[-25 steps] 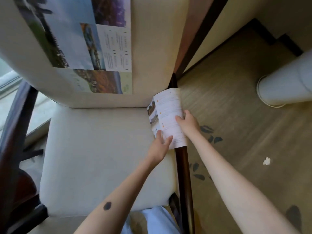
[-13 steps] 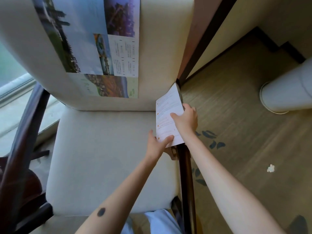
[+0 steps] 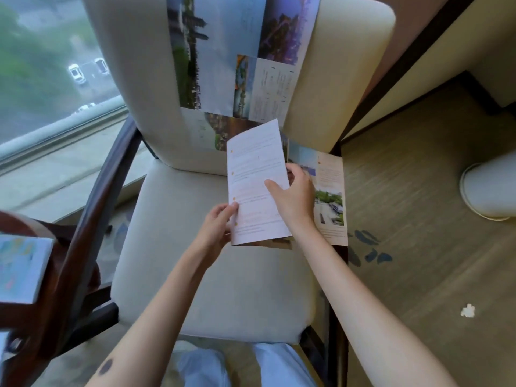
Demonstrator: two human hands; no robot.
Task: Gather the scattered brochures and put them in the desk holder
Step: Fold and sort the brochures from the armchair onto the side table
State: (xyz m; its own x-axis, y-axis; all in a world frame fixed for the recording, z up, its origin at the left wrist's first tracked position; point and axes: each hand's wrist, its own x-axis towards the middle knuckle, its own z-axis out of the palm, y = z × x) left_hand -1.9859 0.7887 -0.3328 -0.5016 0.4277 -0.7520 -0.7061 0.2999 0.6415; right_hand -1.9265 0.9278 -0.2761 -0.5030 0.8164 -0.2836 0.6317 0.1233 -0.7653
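I hold a folded brochure [image 3: 255, 174] over the cream seat of an armchair [image 3: 212, 289]. Its near panel is white with small text and orange dots; a second panel with photos [image 3: 331, 196] spreads out to the right. My left hand [image 3: 216, 227] pinches the lower left edge of the white panel. My right hand [image 3: 293, 196] grips its right edge, thumb on top. A large unfolded brochure [image 3: 237, 57] with landscape photos leans against the chair's backrest. No desk holder is in view.
Dark wooden armrests [image 3: 92, 208] run along both sides of the chair. A white cylindrical bin [image 3: 491, 188] stands on the patterned carpet at the right, and a small white scrap [image 3: 467, 310] lies on the floor. A window is at the left. A blurred colourful sheet [image 3: 19, 263] sits at the left edge.
The brochure has come from the chair's right armrest to over the seat, and it now spreads open with a photo panel showing. The view has tilted up and left.
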